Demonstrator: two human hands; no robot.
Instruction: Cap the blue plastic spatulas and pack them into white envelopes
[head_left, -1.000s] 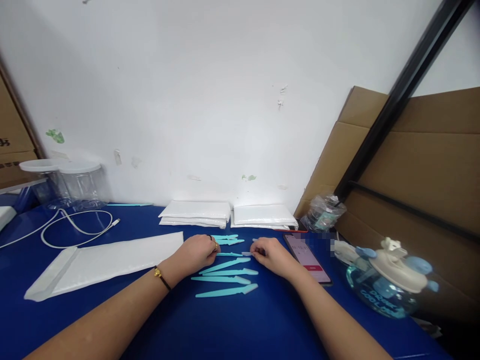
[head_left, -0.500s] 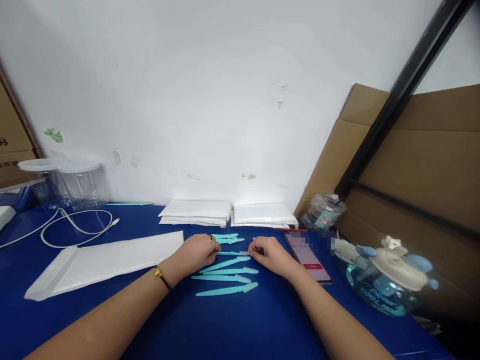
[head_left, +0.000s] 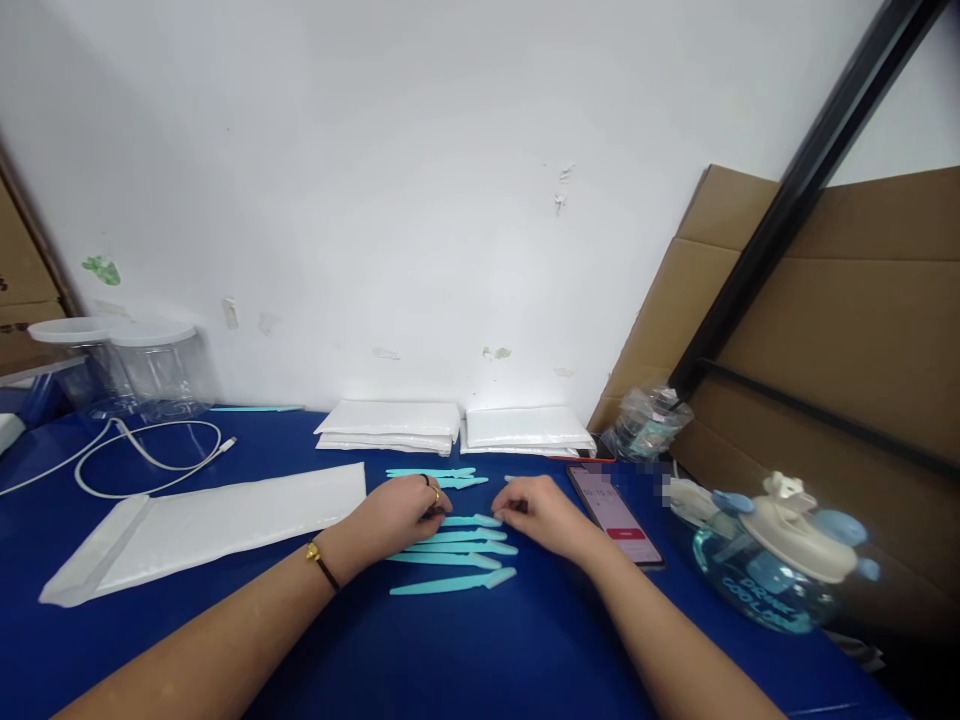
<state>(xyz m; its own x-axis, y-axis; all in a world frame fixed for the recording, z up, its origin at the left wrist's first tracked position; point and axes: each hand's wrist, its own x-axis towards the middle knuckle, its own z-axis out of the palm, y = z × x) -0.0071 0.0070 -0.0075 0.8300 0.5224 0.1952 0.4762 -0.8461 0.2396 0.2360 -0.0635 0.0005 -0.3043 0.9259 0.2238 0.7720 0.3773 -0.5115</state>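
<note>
A row of teal eyebrow razors lies on the blue table in front of me, their blade ends toward the right. My left hand [head_left: 411,512] is closed at the left end of one eyebrow razor [head_left: 471,521], which its fingers partly cover. At that razor's blade end, the fingertips of my right hand [head_left: 541,515] are pinched together. Closer to me lie several more razors, roughly parallel, the nearest eyebrow razor [head_left: 450,583] a little apart. Beyond my left hand rest other eyebrow razors [head_left: 431,472], partly hidden by it.
Two stacks of white packets [head_left: 388,424] stand against the wall. A long white padded envelope [head_left: 240,515] lies left, near a white cable [head_left: 154,490] and clear jars [head_left: 157,370]. On the right are a phone [head_left: 619,520], a drinking bottle [head_left: 780,570] and cardboard [head_left: 862,350].
Both hands have shifted slightly toward me with the razor between them. The slanted razor in the row now lies more in line with the others.
</note>
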